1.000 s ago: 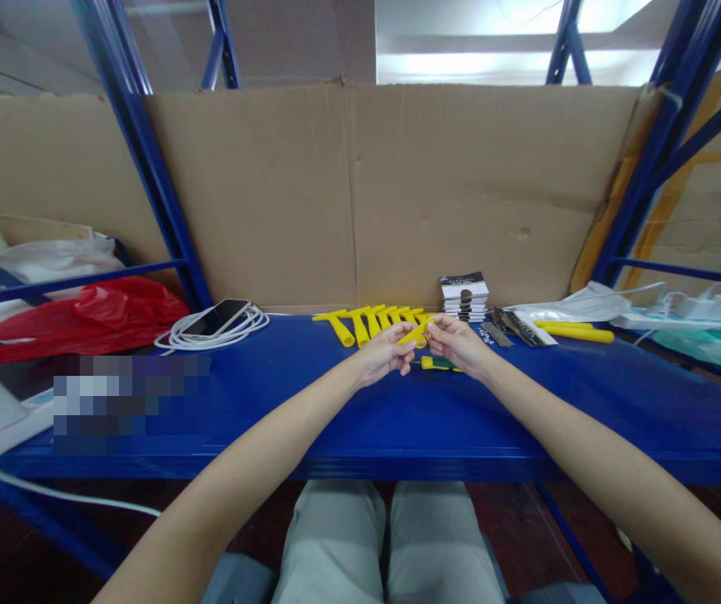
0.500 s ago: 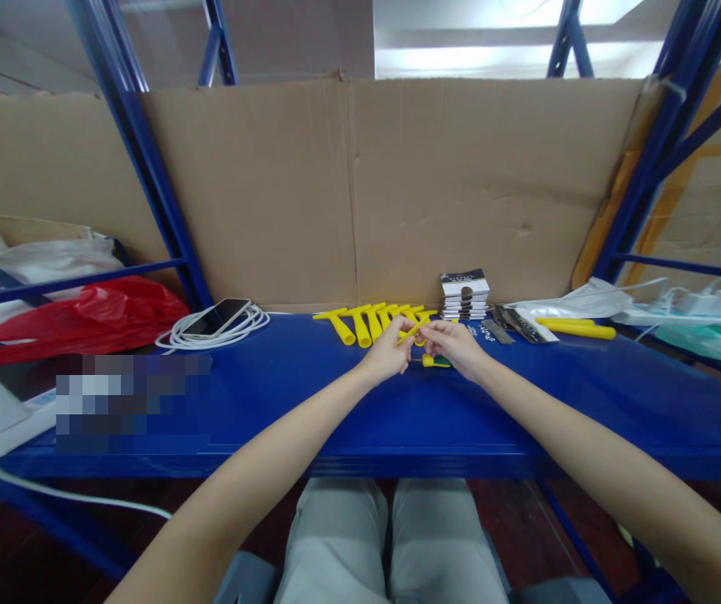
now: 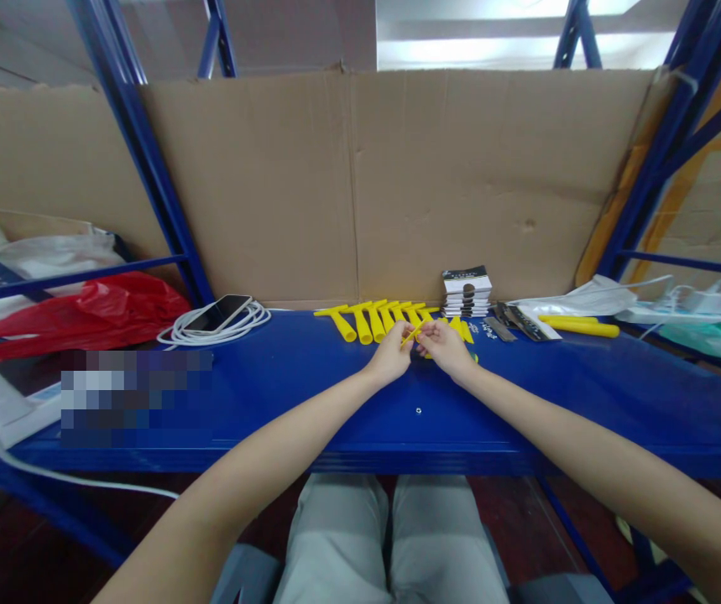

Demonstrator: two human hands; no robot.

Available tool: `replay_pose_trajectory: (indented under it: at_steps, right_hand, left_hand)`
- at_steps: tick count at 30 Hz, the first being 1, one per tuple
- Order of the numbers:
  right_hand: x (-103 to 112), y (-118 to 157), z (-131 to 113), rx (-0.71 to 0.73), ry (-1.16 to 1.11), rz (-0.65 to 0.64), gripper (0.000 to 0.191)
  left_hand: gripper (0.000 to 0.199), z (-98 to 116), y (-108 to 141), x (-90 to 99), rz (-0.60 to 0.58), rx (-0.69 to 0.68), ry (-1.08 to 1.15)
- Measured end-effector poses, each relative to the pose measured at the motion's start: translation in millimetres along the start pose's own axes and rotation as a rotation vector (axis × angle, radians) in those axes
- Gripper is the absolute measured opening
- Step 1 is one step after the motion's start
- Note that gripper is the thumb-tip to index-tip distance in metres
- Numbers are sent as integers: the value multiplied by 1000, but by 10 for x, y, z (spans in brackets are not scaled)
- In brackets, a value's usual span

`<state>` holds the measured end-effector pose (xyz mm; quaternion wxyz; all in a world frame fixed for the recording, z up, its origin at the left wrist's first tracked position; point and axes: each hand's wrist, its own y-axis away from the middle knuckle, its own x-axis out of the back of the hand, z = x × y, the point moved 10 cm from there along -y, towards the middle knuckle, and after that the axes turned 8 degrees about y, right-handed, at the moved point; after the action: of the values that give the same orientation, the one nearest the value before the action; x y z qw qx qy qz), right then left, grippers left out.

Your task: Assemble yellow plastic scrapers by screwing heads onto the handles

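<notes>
My left hand is closed on one end of a thin yellow plastic piece. My right hand pinches at its other end, the fingertips of both hands almost meeting above the blue table. Under my right hand lies a screwdriver with a yellow and green handle, mostly hidden. Several yellow T-shaped plastic handles lie in a row just behind my hands. A small shiny nut or ring rests on the table nearer to me.
A stack of black-and-white cards stands at the back, with dark flat blades beside it. Yellow tubes lie to the right. Leftward are a phone on a coiled white cable and a red bag. Cardboard walls the back.
My right hand has lowered slightly and covers more of the screwdriver. The small nut or ring now shows on the table in front of my hands. Both hands still hold the yellow piece.
</notes>
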<state>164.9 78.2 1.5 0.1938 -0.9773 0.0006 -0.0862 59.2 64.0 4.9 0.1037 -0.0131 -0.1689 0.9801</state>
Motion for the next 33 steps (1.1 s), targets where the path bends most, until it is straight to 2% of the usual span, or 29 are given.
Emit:
replay_pose_trajectory:
  at_steps: [3, 4, 5, 6, 9, 10, 12, 14, 17, 22, 26, 31, 33]
  right_hand:
    - [178, 24, -121, 33, 66, 122, 28]
    - [231, 48, -212, 50, 103, 130, 27]
    - [236, 79, -336, 87, 152, 85, 26]
    - [167, 123, -448, 116, 213, -35, 26]
    - [-243, 489, -594, 126, 344, -610, 27]
    - [-316, 628, -615, 143, 395, -724, 28]
    - [-403, 835, -598, 175, 490, -845, 30]
    - [-452, 936, -543, 206, 561, -867, 29]
    - [-491, 965, -491, 265, 632, -832, 19]
    - [-538, 972, -533, 320, 731, -821, 7]
    - [-560, 1002, -619, 364, 808, -808, 3]
    - [-557, 1024, -651, 398, 814, -765, 13]
    - [-573, 1038, -660, 423, 814, -760, 10]
  left_hand:
    - [21, 58, -13, 49, 32, -135, -134]
    - [21, 68, -17, 65, 40, -154, -157]
    - [20, 77, -23, 89, 54, -165, -169]
    - [19, 87, -32, 118, 71, -170, -176]
    - [18, 120, -69, 227, 143, -171, -169]
    - [18, 121, -83, 263, 166, -161, -159]
    - [16, 97, -103, 319, 204, -110, -136]
    - [15, 57, -103, 360, 235, -32, -114]
    - [16, 22, -63, 395, 267, 87, -69]
    - [20, 2, -24, 410, 255, 204, 63]
    - [21, -6, -34, 430, 252, 224, 95]
    - [21, 22, -34, 428, 261, 211, 52]
    - [21, 23, -34, 424, 258, 210, 37]
